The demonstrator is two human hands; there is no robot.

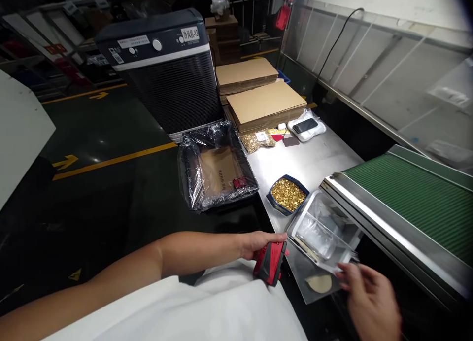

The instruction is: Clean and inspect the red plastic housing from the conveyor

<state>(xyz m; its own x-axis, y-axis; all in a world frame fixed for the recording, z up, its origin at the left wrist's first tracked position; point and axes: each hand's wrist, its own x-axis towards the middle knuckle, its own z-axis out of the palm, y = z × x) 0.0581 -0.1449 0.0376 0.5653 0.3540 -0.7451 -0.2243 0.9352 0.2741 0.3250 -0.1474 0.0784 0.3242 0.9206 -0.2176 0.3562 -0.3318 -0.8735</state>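
My left hand point(258, 244) is closed around a red-and-black hard-shelled device point(270, 263), held just above the white cloth over my lap. At the lower right my right hand point(371, 296) is slightly blurred, its fingers curled together near the front corner of a clear plastic bin point(314, 195). What its fingertips pinch, if anything, is too small to make out. Clear plastic bags point(318, 235) lie inside the bin. Behind it, a blue tray point(271, 203) holds many small gold-coloured metal pieces point(288, 194).
A black crate point(242, 156) lined with plastic, with cardboard and a red item inside, stands left of the metal table point(310, 158). Cardboard stacks point(266, 102), a bag of gold pieces point(254, 141) and a phone point(305, 125) lie farther back. A green conveyor point(417, 193) borders the right.
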